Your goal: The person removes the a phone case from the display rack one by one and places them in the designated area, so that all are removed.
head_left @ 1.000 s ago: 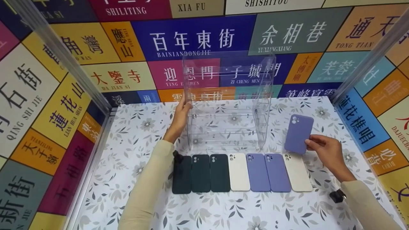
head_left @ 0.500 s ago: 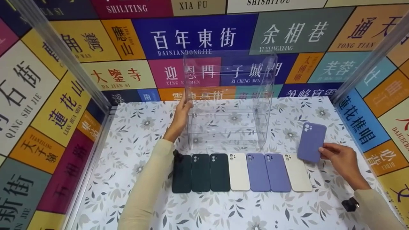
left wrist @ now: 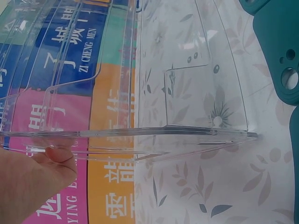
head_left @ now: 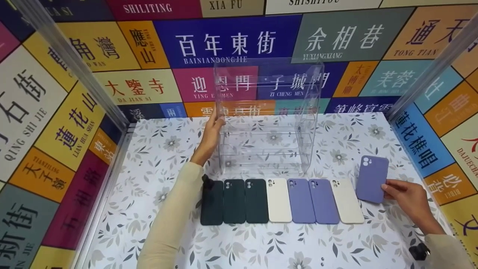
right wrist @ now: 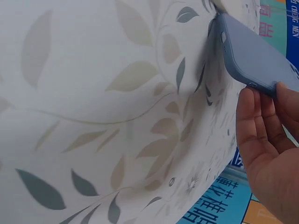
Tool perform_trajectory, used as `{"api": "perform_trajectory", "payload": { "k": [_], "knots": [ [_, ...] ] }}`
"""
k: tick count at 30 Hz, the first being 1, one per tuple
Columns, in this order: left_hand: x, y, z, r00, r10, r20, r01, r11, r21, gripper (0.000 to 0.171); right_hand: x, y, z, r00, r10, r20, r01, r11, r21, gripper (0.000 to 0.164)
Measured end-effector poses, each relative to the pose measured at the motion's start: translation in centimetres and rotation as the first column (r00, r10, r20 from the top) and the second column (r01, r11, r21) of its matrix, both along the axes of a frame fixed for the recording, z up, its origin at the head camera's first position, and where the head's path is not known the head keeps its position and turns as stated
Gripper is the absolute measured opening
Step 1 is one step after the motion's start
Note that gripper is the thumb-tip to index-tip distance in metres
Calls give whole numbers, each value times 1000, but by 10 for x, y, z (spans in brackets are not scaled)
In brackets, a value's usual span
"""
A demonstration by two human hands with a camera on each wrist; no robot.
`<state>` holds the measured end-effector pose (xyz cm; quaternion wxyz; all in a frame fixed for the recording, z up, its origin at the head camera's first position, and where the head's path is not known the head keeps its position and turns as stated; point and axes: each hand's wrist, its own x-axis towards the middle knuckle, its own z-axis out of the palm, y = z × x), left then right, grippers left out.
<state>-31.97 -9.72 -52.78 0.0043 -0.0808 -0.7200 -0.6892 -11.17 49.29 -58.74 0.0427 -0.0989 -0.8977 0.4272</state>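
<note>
My right hand (head_left: 409,196) pinches a purple phone case (head_left: 372,179) by its lower right edge, at the right end of a row of cases. In the right wrist view the purple case (right wrist: 257,56) is tilted above the cloth, thumb on one face and fingers behind. My left hand (head_left: 209,140) holds the left side of a clear tiered rack (head_left: 267,160); its thumb shows in front and the other fingers are mostly hidden. In the left wrist view the left hand (left wrist: 32,179) touches the clear side panel (left wrist: 187,133).
In front of the rack lie several dark green cases (head_left: 234,201), a white case (head_left: 279,201), two purple cases (head_left: 301,201) and a cream case (head_left: 347,201), side by side. A floral cloth (head_left: 164,231) covers the table. Printed panels (head_left: 224,41) stand behind and at both sides.
My right hand has moved right and toward the near side with the purple case, from above the cream case to beside it. My left hand stays on the rack.
</note>
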Motion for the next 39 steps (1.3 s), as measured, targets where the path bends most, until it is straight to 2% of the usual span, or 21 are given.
{"api": "perform_trajectory", "payload": {
  "k": [6, 15, 30, 34, 39],
  "knots": [
    [-1, 0, -1, 1000, -1, -3, 1, 1000, 6, 74, 6, 7, -4, 997, 8, 80, -10, 1000, 27, 47],
    [-1, 0, 0, 1000, -9, -11, 9, 1000, 3, 73, 13, 10, -14, 982, 11, 191, -15, 1000, 17, 51],
    [0, 0, -1, 1000, -2, 1, 2, 1000, 17, 77, 14, 13, -20, 939, 18, 343, -12, 1000, -20, 57],
    [1, 0, -1, 1000, 6, 6, -6, 1000, 9, 76, 13, 13, -21, 937, 34, 348, -28, 999, -20, 56],
    [1, 2, -1, 1000, -9, -14, 9, 1000, -1, 70, 15, 11, -21, 954, 29, 297, -38, 999, 24, 49]
  ]
}}
